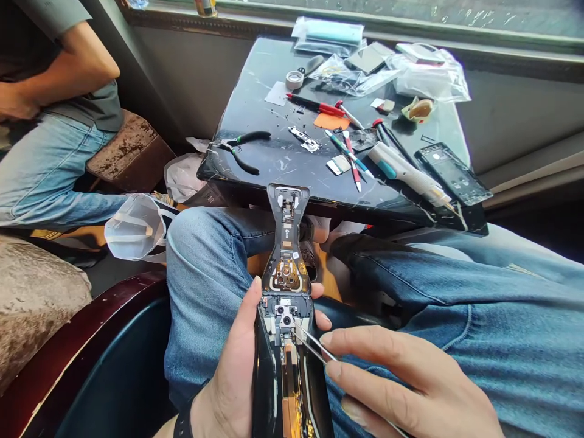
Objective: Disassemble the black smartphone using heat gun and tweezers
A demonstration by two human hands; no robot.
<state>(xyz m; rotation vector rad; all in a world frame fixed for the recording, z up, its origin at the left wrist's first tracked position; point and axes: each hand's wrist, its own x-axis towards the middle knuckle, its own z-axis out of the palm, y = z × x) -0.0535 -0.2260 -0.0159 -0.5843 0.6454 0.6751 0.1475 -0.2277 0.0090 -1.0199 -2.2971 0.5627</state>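
Note:
My left hand [235, 359] is wrapped around an opened smartphone [264, 371], thumb along its left edge and fingertips showing at the right. Camera lenses [286, 319] and copper-coloured strips are exposed inside it. Beyond its far end extends a back cover [287, 243], inner side up, with a coil and lens holes. My right hand [392, 377] pinches metal tweezers [317, 350] between thumb and fingers. The tweezers' tips are just right of the camera lenses; whether they touch a part I cannot tell.
On the black table [274, 164] lie pliers [241, 146], a white electric screwdriver [408, 173], a phone frame [451, 170], a red pen-like tool [314, 104] and several plastic bags [429, 73]. A seated person [55, 115] is at the left, near a translucent bag [137, 225].

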